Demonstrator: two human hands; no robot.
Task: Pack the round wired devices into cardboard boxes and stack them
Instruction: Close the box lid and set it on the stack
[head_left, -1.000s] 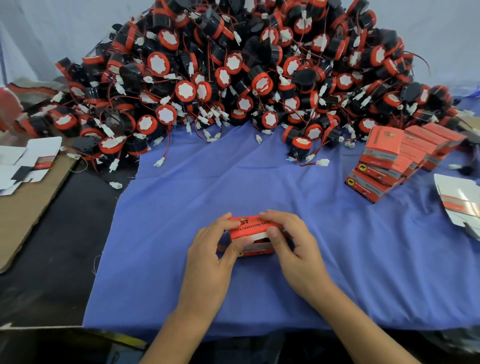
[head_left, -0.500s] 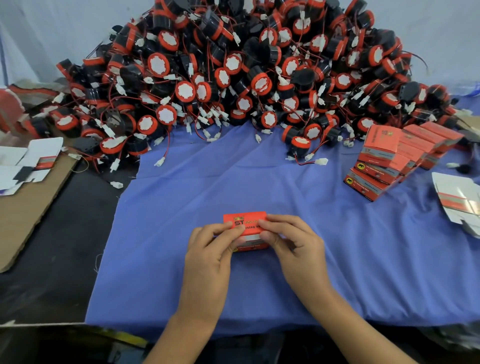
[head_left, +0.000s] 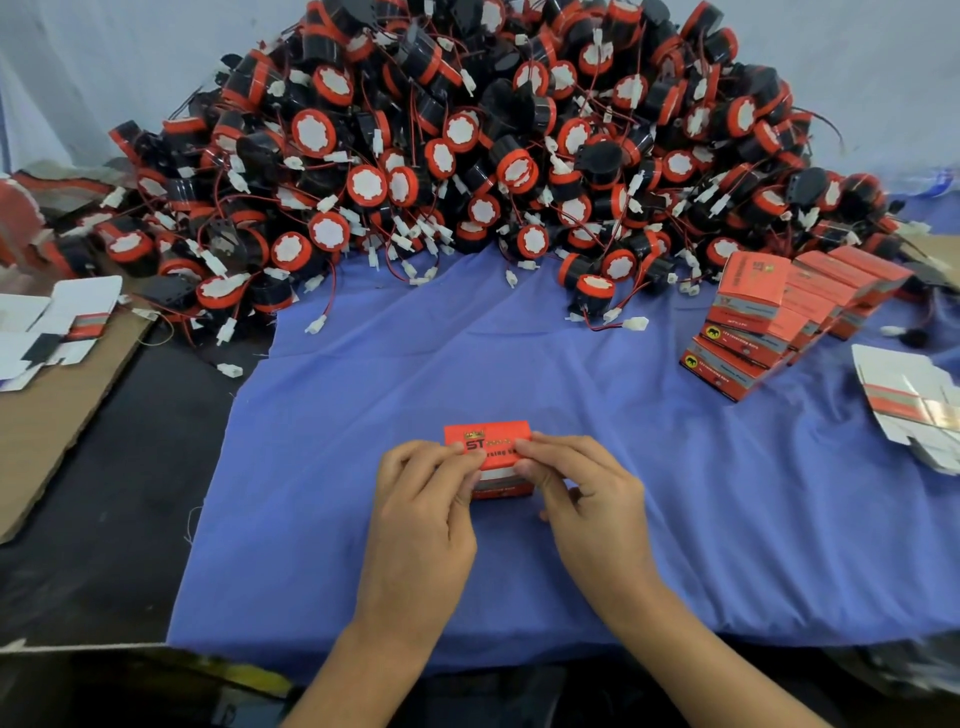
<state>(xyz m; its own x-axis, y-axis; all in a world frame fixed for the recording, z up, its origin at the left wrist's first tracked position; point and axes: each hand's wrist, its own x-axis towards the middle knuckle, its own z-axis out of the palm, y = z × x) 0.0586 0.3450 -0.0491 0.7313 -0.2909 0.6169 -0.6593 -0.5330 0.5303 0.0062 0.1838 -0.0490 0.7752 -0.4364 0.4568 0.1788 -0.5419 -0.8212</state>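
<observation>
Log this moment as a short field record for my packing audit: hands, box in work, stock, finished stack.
left hand: grips the box's left side
right hand: grips its right side
red box: closed, on the blue cloth
unpacked devices: big heap behind
packed boxes: stacked at right
flat cartons: far right edge

Around my hands the blue cloth (head_left: 519, 364) lies open on every side. Further ahead, the big pile of round wired devices (head_left: 493, 156) blocks the way. To the right, the stack of boxes (head_left: 779, 317) and flat cartons (head_left: 914, 395) stand close.
</observation>
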